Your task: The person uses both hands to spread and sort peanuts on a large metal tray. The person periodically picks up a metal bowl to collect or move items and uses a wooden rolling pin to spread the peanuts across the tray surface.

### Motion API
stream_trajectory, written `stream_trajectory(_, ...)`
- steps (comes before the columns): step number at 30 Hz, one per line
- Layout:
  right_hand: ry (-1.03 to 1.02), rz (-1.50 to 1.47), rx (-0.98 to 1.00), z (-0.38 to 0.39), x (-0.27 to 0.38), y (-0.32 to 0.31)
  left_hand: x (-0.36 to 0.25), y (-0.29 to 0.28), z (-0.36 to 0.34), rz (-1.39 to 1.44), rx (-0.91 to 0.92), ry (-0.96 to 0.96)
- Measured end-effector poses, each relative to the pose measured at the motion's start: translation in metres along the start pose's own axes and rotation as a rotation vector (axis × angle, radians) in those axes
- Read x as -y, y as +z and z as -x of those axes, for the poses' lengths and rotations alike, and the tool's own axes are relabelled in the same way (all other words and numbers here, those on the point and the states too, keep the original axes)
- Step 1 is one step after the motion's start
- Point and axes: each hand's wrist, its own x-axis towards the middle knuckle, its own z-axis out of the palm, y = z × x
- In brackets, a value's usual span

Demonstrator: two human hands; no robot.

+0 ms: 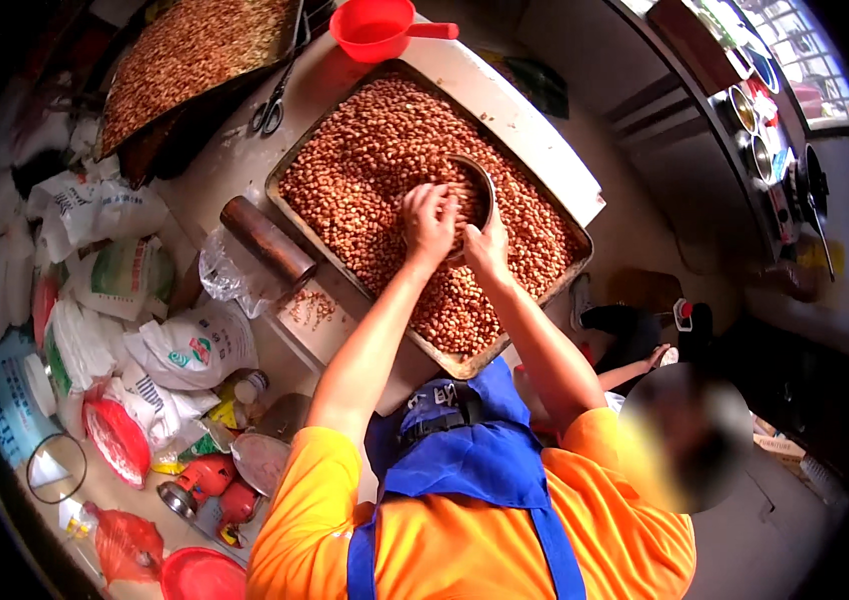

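A rectangular metal tray (310, 243) full of small reddish-brown peanuts (365, 140) lies in front of me. My right hand (486, 246) grips the near rim of a round, dark-rimmed bowl (490, 195), which is tipped on its side among the peanuts with its mouth toward the left. At that mouth, my left hand (431, 220) rests on the peanuts with its fingers bent and somewhat apart. Peanuts lie inside the bowl; its underside is partly hidden by my right hand.
Left of the tray are a brown cylinder (268, 240), a plastic bag (235, 270) and scissors (268, 115). A red ladle (373, 30) sits at the table's far edge. A heaped container (190, 60) stands far left; bags (195, 345) crowd the left floor. Another person (635, 340) sits at right.
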Motion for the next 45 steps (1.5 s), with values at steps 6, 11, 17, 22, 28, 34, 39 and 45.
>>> stream_trajectory(6, 0.323, -0.533, 0.208, 0.008, -0.029, -0.025, -0.055, -0.045, 0.000, -0.187, 0.190, -0.128)
stream_trajectory(11, 0.256, -0.622, 0.172, 0.031, -0.041, -0.041, -0.060, -0.121, 0.012, 0.185, -0.218, -0.212)
stream_trajectory(17, 0.367, -0.733, 0.180, 0.051, -0.065, -0.068, -0.042, -0.190, 0.095, 0.246, -0.593, -0.473)
stream_trajectory(22, 0.326, -0.723, 0.193, 0.070, -0.070, -0.091, 0.027, -0.242, 0.247, 0.131, -0.967, -0.675)
stream_trajectory(28, 0.188, -0.592, 0.332, 0.098, -0.056, -0.106, 0.090, -0.297, 0.470, 0.274, -1.477, -1.114)
stream_trajectory(34, 0.207, -0.272, 0.483, 0.155, -0.044, -0.050, 0.088, -0.328, 0.678, 0.415, -1.621, -1.420)
stream_trajectory(39, 0.158, -0.308, 0.712, 0.231, -0.030, 0.001, 0.160, -0.340, 0.783, 0.999, -1.832, -0.874)
stream_trajectory(45, -0.992, 0.709, 0.716, 0.264, -0.091, 0.054, 0.213, -0.332, 0.895, 1.055, -1.946, -1.158)
